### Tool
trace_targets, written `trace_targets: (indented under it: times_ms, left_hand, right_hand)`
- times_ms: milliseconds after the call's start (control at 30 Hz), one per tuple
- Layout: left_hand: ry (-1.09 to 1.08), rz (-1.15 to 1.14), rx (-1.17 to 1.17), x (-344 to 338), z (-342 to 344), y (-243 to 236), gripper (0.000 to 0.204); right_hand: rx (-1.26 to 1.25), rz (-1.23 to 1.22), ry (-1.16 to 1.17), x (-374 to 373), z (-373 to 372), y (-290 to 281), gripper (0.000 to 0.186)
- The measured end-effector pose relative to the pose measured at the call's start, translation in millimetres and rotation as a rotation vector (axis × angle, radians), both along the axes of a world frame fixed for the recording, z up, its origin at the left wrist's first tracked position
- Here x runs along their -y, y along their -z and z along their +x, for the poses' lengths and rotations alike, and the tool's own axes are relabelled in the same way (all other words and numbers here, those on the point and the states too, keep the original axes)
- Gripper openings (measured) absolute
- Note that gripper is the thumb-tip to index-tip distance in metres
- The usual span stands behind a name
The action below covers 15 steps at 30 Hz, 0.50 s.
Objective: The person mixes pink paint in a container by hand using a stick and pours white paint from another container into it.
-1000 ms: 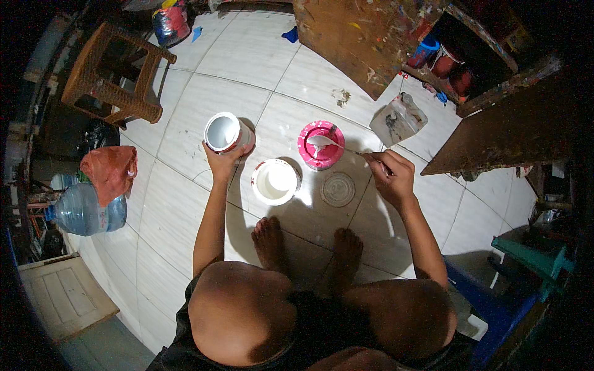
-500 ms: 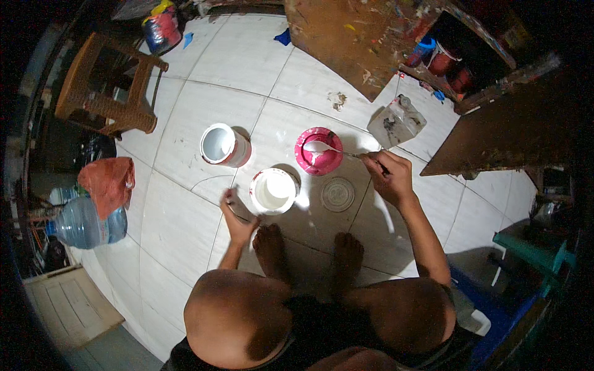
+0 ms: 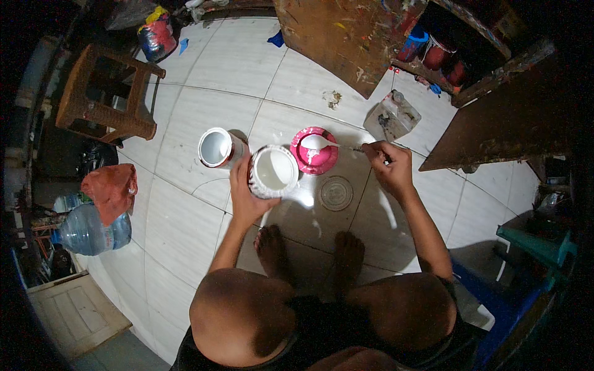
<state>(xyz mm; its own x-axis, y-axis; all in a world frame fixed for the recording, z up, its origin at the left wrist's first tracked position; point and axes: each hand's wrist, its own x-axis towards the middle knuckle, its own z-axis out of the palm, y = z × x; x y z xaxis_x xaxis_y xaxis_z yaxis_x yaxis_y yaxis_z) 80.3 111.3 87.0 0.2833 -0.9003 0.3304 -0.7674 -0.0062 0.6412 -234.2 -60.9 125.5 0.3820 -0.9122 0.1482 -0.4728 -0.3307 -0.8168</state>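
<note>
My left hand [image 3: 244, 199] is wrapped round the side of a white paint tub [image 3: 272, 148] with white paint inside. My right hand [image 3: 391, 168] pinches the handle of a spoon [image 3: 317, 143]. Its white-coated bowl hangs over a round pink plastic dish or lid [image 3: 320, 166] streaked with white; whether they touch I cannot tell. Left of the tub stands a paint can [image 3: 236, 151], grey-white inside, with a reddish side. A clear round lid [image 3: 335, 193] lies flat on the tiles, in front of my feet.
A smudged translucent jerrycan [image 3: 392, 116] stands beyond my right hand, near brown wooden panels [image 3: 346, 43]. At the left are a brown stool [image 3: 114, 93], a red bag [image 3: 110, 188] and a large water bottle [image 3: 99, 232]. Blue and green furniture [image 3: 526, 266] is at lower right.
My left hand has closed round the paint tub, which now sits slightly farther forward and looks lifted. The spoon stays over the pink dish, almost unmoved.
</note>
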Motion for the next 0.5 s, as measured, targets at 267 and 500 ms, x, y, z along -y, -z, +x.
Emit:
trace_targets:
  times_ms: [267, 500]
  left_hand:
    - [0.228, 0.277, 0.398, 72.0, 4.8, -118.0, 0.118]
    - [0.348, 0.353, -0.238, 98.1, 24.9, -128.0, 0.107]
  right_hand:
    - [0.126, -0.110, -0.149, 17.6, 8.4, -64.8, 0.014]
    - [-0.026, -0.348, -0.750, 68.8, 112.7, -104.3, 0.032]
